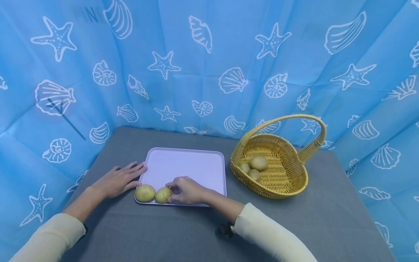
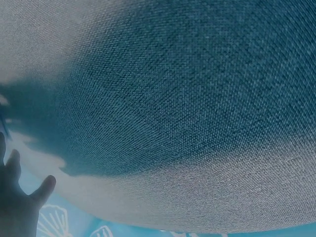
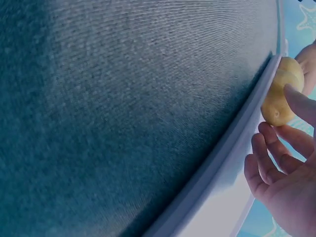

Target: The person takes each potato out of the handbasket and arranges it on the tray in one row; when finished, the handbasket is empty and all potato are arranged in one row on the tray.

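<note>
On the near edge of the lilac tray (image 1: 196,165), I see my right hand (image 1: 185,190) with curled fingers on a potato (image 1: 163,194); the right wrist view shows the fingertips (image 3: 269,134) touching it beside the tray rim. A second potato (image 1: 145,193) lies just left of it, the two nearly touching, at the tray's near left corner. My left hand (image 1: 119,179) lies flat and spread on the grey tablecloth (image 1: 163,233), fingertips against the tray's left edge, holding nothing. To the right, near the tray, stands a wicker basket (image 1: 296,182) with three more potatoes (image 1: 258,163) inside.
</note>
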A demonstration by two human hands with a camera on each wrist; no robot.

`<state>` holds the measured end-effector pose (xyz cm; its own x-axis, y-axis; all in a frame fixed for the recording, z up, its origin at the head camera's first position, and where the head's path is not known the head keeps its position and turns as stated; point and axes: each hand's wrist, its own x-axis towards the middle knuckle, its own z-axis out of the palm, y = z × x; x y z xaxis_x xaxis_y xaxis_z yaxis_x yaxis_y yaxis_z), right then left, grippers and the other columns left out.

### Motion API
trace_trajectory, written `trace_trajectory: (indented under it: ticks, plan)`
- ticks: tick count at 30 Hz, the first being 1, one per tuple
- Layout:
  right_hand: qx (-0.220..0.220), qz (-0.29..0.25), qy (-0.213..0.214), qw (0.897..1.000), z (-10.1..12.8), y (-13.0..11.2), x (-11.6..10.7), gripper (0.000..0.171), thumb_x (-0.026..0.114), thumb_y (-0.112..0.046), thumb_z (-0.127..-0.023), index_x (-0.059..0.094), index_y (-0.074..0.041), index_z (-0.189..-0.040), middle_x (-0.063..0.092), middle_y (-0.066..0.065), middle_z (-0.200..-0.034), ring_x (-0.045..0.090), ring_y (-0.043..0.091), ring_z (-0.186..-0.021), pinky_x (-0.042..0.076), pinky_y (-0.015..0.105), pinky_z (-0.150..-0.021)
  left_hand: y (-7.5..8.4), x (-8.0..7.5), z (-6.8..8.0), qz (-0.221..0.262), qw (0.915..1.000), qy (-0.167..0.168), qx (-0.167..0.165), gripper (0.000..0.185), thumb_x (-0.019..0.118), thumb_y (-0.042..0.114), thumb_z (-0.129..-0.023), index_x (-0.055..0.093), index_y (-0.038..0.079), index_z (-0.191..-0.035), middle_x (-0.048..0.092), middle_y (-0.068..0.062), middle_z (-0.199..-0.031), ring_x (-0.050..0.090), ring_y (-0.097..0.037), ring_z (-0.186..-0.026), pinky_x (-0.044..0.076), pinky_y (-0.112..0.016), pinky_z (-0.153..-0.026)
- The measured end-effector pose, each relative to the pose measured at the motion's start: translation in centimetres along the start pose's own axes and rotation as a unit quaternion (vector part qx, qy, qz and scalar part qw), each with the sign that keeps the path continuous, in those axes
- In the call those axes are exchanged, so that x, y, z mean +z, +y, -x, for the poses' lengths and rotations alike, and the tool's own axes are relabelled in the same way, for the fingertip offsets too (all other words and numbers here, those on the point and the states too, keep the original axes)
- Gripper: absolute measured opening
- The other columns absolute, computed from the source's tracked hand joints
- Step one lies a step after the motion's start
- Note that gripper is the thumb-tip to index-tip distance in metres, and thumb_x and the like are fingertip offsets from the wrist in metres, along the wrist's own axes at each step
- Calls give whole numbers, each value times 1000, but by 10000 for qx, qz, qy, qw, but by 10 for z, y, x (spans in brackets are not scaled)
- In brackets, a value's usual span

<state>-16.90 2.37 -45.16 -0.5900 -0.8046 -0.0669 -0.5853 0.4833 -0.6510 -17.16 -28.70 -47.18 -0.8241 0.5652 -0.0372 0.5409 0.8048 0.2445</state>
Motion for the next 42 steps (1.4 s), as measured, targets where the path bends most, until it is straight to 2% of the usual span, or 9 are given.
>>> trace_trajectory:
  ticks: [5,10,14,20,26,29,35,38,42]
  plan:
    - [-177,-164,-90,9997,11,-3,-11,54,75,-23,-90,58,-3,-137,67,3,-118,62,10,-107,49,19,-90,1,-2,1,-60,10000,43,20,62,50,47,-102,42,12,-152,39,-14,-156,32,-46,-142,27,-77,-100]
    - [-189,-413,-187,9988,38,-7,-31,50,73,-22,-93,59,-5,-137,66,9,-126,63,19,-111,52,33,-93,2,-3,0,21,9999,-82,-66,62,51,46,-102,40,12,-153,38,-14,-157,31,-45,-143,25,-78,-101]
    - [-159,-462,-90,9988,69,-1,-49,44,72,-20,-93,62,-5,-134,66,11,-127,65,23,-111,52,40,-93,2,0,-1,89,9998,-142,-148,64,49,48,-102,39,12,-153,36,-13,-158,28,-45,-144,23,-77,-103]
    - [-84,-77,465,9989,124,11,-86,48,77,-19,-88,63,-7,-132,67,7,-127,64,23,-111,53,39,-89,-2,5,-3,57,9997,-175,-155,64,47,50,-102,39,13,-154,36,-14,-158,28,-45,-144,23,-77,-103]
    - [410,251,680,9965,172,20,-127,49,77,-24,-89,62,-12,-135,66,-1,-123,60,21,-110,51,41,-91,4,-2,-1,105,9995,-222,-176,64,48,50,-102,39,12,-154,37,-14,-157,28,-45,-144,23,-77,-103]
    - [488,167,575,9970,189,27,-146,48,73,-22,-92,60,-10,-137,65,1,-123,61,26,-109,52,47,-90,7,-6,0,134,9993,-289,-209,64,48,49,-102,38,12,-154,36,-13,-158,27,-44,-145,23,-77,-103]
    - [645,98,-73,9978,207,55,-182,61,69,-31,-95,49,-2,-145,54,14,-144,51,38,-131,42,57,-104,7,-9,0,104,9992,-326,-228,63,48,48,-103,38,12,-154,36,-13,-158,28,-44,-145,24,-77,-103]
    - [904,-387,-441,9942,212,73,-198,70,69,-28,-94,39,1,-150,44,20,-151,40,44,-138,33,61,-109,7,-8,0,120,9990,-337,-251,64,48,48,-102,38,12,-154,35,-13,-158,27,-44,-145,23,-77,-103]
    - [1464,-1044,-649,9816,215,94,-212,78,71,-24,-93,30,-1,-155,30,23,-158,26,50,-143,24,64,-112,8,-8,1,144,9989,-348,-264,64,48,48,-103,37,12,-154,35,-13,-159,27,-44,-145,23,-77,-103]
